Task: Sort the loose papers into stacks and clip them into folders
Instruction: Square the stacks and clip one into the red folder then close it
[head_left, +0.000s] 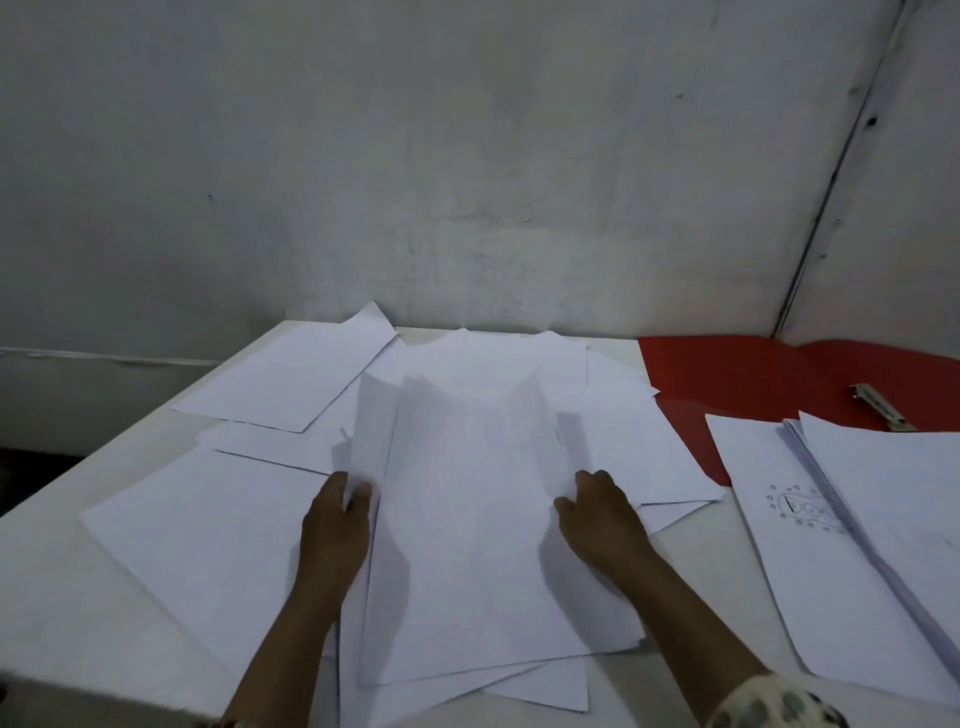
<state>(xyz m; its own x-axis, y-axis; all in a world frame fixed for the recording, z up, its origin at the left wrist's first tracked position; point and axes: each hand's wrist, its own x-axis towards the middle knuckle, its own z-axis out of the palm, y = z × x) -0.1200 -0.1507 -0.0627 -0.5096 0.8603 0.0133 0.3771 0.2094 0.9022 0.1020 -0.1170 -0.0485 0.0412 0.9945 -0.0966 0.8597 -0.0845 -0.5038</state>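
White worktop (47, 597) against a grey wall: the paper bundle (467, 519) lies centred, long axis 12-to-6. Left hand (335, 525) and right hand (602, 514) pinch its side edges (equally near). Red folder (753, 374) lies at 2 o'clock.

A bare grey wall (415, 156), stained and scuffed, rose behind a white table (62, 613). At the right a second wall panel (914, 182) met it along a dark seam. The light was dim and even.
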